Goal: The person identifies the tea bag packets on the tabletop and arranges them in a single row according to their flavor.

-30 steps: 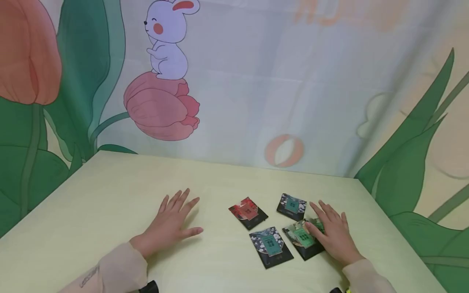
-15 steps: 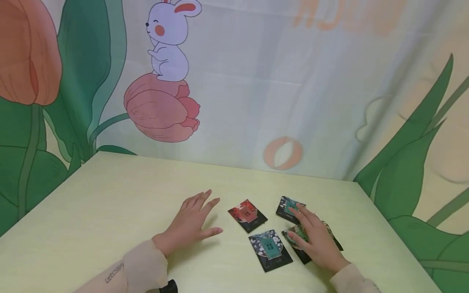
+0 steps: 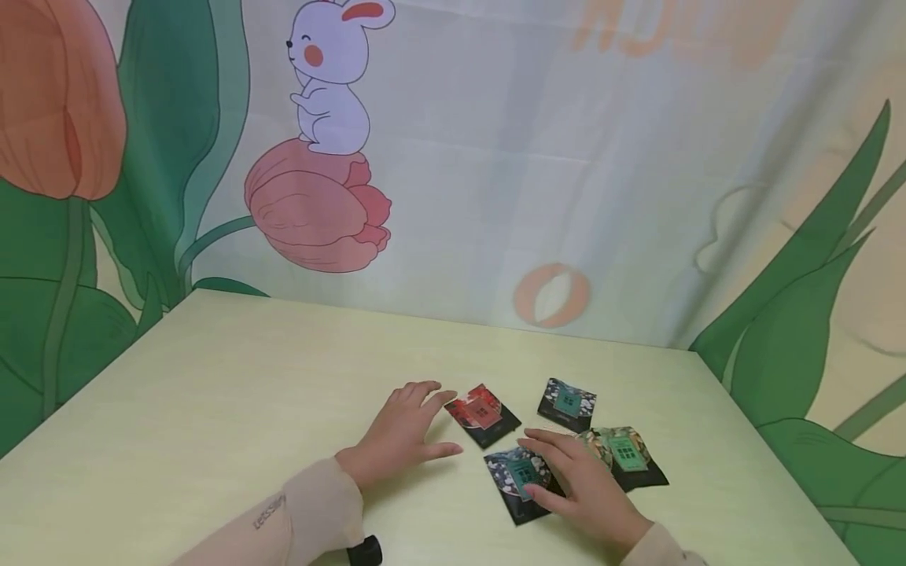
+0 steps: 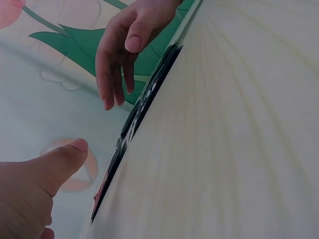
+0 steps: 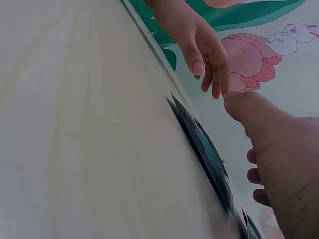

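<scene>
Flat printed packets lie on a pale table (image 3: 233, 377) beneath two bare hands, thumbs held wide of loosely extended fingers, pinching nothing. The right hand (image 3: 583, 491) hangs over the front teal-labelled packet (image 3: 504, 474); from there, the red packet (image 3: 484, 414) sits at 11 o'clock, the rear teal-labelled packet (image 3: 568, 403) at 1 and the green-labelled packet (image 3: 630, 456) near 3. The left hand (image 3: 398, 431) hovers at the red packet's 9 o'clock; whether its forefinger touches cannot be told. The packets look light, thin, bendable and probably slick, so an edge or corner should give the surest hold. The green-labelled packet appears to overlap a patterned packet (image 3: 599, 446), partly hidden by the right hand, likely making either awkward to lift alone. A black object (image 3: 365, 552) sits at 8 o'clock; a rabbit-and-tulip curtain (image 3: 453, 212) hangs at 12.
</scene>
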### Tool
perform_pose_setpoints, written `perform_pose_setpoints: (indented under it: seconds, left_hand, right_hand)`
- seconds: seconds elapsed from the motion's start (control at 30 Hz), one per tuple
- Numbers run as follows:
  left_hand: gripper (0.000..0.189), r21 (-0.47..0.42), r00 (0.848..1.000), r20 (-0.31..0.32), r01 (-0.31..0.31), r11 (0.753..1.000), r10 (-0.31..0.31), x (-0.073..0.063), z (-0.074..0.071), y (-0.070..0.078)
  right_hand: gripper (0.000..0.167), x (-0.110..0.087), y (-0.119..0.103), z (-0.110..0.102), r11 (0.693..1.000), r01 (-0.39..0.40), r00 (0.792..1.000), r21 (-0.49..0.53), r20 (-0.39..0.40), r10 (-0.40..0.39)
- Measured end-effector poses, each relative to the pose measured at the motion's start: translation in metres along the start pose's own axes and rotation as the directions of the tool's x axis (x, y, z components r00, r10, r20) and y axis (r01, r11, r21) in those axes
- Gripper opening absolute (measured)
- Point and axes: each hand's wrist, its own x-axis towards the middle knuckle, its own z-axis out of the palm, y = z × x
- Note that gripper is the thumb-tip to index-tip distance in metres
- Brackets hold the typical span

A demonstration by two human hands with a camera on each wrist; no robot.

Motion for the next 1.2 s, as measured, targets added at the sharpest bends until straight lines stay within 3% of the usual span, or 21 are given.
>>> perform_pose_setpoints:
  seconds: [0.17,0.7,0.9,1.2]
  left_hand:
    - [0.073,-0.024,0.999,0.039,0.026,0.999,-0.025,0.011,0.009,0.007]
    - [0.063,0.013,0.998,0.067,0.014,1.000,-0.015,0.031,0.030,0.022]
    - [0.066,0.041,0.994,0.102,0.028,0.999,-0.032,0.032,0.035,0.020]
    - [0.065,0.013,0.992,0.122,0.027,1.000,-0.028,0.030,0.035,0.018]
  right_hand:
    - [0.051,-0.002,-0.002,0.003,1.000,0.026,0.998,0.015,0.063,-0.027]
    - [0.046,-0.004,0.001,0.010,0.993,0.111,0.993,-0.028,0.051,-0.110]
    - [0.046,-0.004,-0.001,0.009,0.994,0.106,0.992,-0.013,0.067,-0.105]
    - [0.048,-0.004,0.000,0.007,0.996,0.088,0.991,0.000,0.102,-0.088]
